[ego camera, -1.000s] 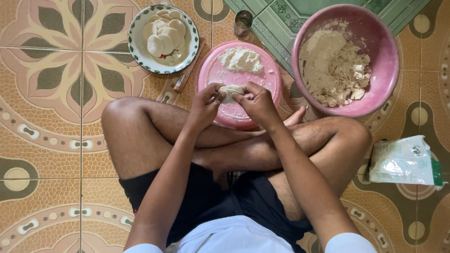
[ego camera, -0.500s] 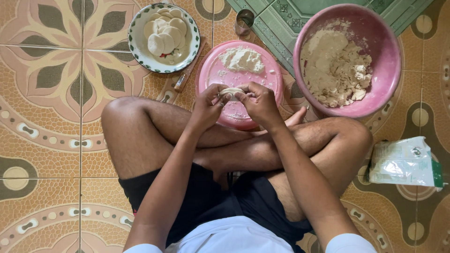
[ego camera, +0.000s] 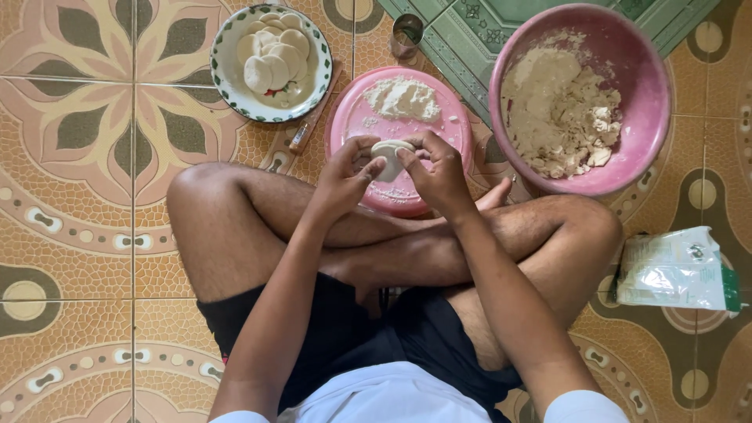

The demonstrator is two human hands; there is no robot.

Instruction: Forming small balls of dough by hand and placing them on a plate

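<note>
Item 1: dough piece (ego camera: 389,155), pale, flattish, pinched between fingertips of both hands, held just above the near part of the pink plate (ego camera: 446,117), approx. centre of view.
Item 2: left hand (ego camera: 345,176), at 9 o'clock of the dough, thumb and fingers clasped on its edge.
Item 3: right hand (ego camera: 439,172), at 3 o'clock of the dough, fingers curled and pressing on it likewise.
Item 4: pink plate, round; contains a heap of white flour (ego camera: 402,97) at its 12 o'clock, plus scattered dusting.
Item 5: white plate w/ green-patterned rim (ego camera: 227,43), at 10 o'clock of the hands; contains overlapping flat dough discs (ego camera: 274,55) and a small red bit, poss. garnish, too small to tell.
Item 6: large pink bowl (ego camera: 650,94), at 2 o'clock; contains crumbly beige dough mass (ego camera: 556,106).
Item 7: small metal cup (ego camera: 406,35), at 12 o'clock; contents not visible.
Item 8: plastic bag (ego camera: 674,270), white w/ green, on the tiled floor (ego camera: 78,235) at 4 o'clock.
</note>
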